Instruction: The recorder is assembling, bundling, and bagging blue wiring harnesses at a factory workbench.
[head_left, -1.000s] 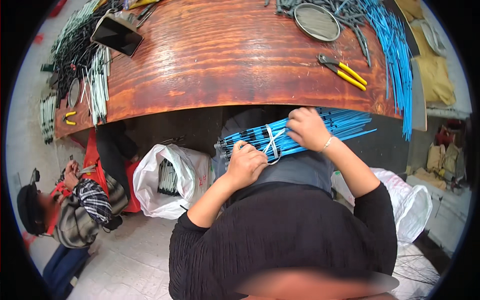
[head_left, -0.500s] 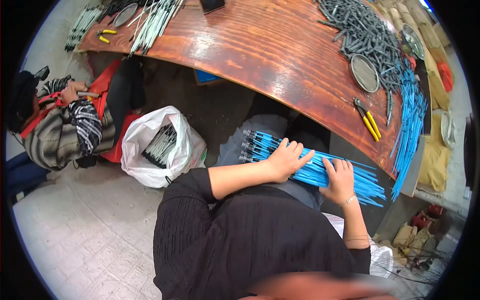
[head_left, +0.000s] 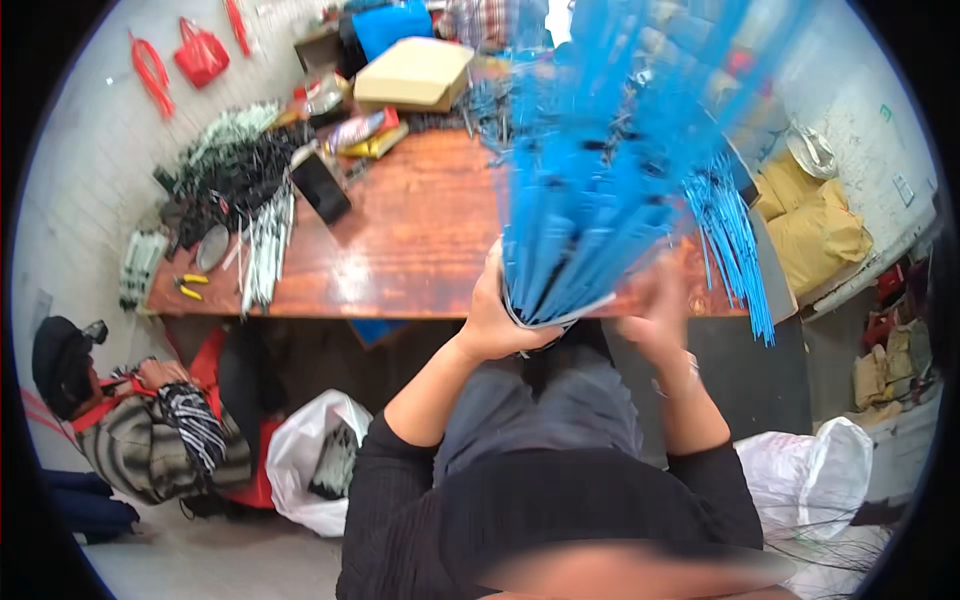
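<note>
A thick bundle of thin blue plastic rods (head_left: 585, 230) stands upright in front of me, its tops fanned out and blurred. My left hand (head_left: 488, 315) is closed around its lower left side. A pale band (head_left: 565, 318) loops round the bundle near its base, with one end sticking out to the right. My right hand (head_left: 658, 315) is just right of the bundle, apart from it and smeared by motion, so its fingers cannot be read. The bundle's lowest end is partly hidden by my left hand.
The wooden table (head_left: 400, 250) carries loose blue rods (head_left: 735, 250) at right, white rods (head_left: 268, 250), a phone (head_left: 322, 188), yellow-handled pliers (head_left: 188, 287) and a cardboard box (head_left: 415, 75). Another person (head_left: 150, 430) sits at left by a white bag (head_left: 290, 480). A second white bag (head_left: 815, 480) stands right.
The blue bundle has gone from lying across my lap to standing upright before me. A pale band now shows around it. My view has tilted up toward the table's far side.
</note>
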